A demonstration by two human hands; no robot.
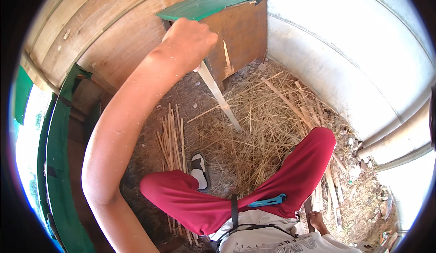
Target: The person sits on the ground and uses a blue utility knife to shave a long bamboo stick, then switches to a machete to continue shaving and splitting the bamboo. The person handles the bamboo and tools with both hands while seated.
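My left hand [190, 42] is raised in front of me, its fingers closed round the upper end of a long, pale, flat bamboo strip [213, 86]. The strip slants down to the right, its lower end over a heap of thin straw-coloured shavings [261, 121]. Low at the right, beside my hip, my right hand [319, 222] is closed. A dark, narrow, flat piece [309, 214] stands against its fingers; its kind is not clear. Across my lap in red trousers [181, 198] lies a blue piece with a slot [269, 201].
A bundle of thin split sticks [172, 137] lies left of my sandalled foot [198, 169]. Longer strips [290, 101] are strewn at the right. Ahead stands a brown wooden box with a green top [211, 5]. A white wall [336, 58] curves round the right side.
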